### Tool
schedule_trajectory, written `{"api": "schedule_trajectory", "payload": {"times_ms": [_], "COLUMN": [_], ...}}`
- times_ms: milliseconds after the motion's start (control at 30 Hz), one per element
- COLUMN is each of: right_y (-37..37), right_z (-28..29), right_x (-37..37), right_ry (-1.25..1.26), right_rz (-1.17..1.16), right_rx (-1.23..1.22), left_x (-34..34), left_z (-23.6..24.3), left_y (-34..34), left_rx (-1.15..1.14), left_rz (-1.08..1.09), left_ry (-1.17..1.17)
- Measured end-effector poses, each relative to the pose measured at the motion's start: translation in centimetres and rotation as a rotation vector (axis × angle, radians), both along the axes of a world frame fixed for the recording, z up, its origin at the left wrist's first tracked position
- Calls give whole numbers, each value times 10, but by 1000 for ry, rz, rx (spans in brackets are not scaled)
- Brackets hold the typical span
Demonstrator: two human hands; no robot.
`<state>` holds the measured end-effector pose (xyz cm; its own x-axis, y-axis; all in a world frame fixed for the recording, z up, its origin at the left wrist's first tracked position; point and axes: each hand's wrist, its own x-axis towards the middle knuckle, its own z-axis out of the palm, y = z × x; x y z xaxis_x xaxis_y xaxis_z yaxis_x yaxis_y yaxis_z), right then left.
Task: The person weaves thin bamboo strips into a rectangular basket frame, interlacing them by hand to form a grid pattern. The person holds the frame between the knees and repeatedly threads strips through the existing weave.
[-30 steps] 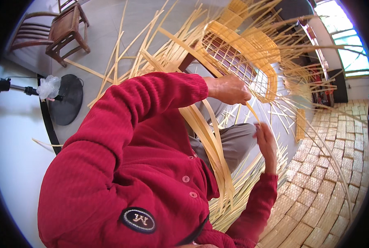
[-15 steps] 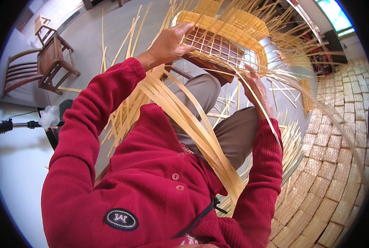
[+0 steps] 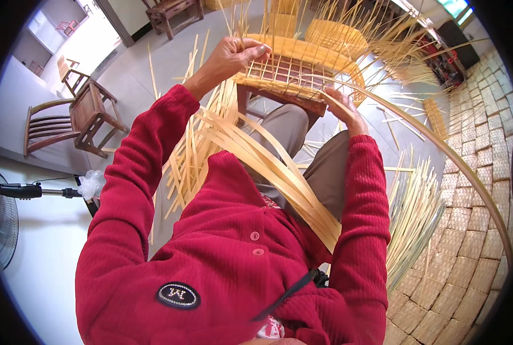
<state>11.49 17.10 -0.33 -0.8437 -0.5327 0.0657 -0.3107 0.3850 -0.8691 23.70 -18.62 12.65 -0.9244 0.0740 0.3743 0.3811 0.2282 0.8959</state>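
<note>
A half-woven bamboo basket (image 3: 294, 77) rests on a small wooden stool in front of my knees, with many loose strips sticking up from its rim. My left hand (image 3: 233, 57) grips the basket's left edge, fingers curled over the strips. My right hand (image 3: 341, 109) sits at the basket's near right corner, pinching a long bamboo strip (image 3: 440, 149) that arcs away to the right. A bundle of long flat bamboo strips (image 3: 268, 167) lies across my lap, running under my red sleeves.
Piles of loose bamboo strips (image 3: 411, 218) lie on the floor at right, beside stacked woven mats (image 3: 475, 230). More woven baskets (image 3: 340, 37) stand behind. Wooden chairs (image 3: 78, 118) are at the left, and a fan on a stand (image 3: 4, 201) at the far left.
The view has tilted down and the basket now sits more centred. My left hand moved from the top of the basket to its left edge; my right hand shifted to the near right corner.
</note>
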Motion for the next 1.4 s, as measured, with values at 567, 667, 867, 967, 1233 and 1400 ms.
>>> {"api": "schedule_trajectory", "payload": {"times_ms": [567, 667, 867, 967, 1233, 1400], "right_y": [-26, -29, -36, -40, -40, -37], "right_z": [21, 16, 25, 26, 29, 19], "right_x": [-6, -9, 0, -1, 3, -3], "right_ry": [242, 252, 261, 279, 257, 205], "right_rz": [-9, -10, -17, -53, -45, -56], "right_rx": [397, 421, 386, 404, 394, 344], "left_x": [14, -10, -43, -50, -58, -64], "left_z": [65, 54, 13, 15, 25, 26], "left_y": [41, 42, 65, 80, 97, 117], "left_rx": [-288, -317, -596, -525, -683, -531], "left_rz": [-490, -387, -217, -290, -318, -378], "left_ry": [-39, -65, -69, -105, 10, 48]}}
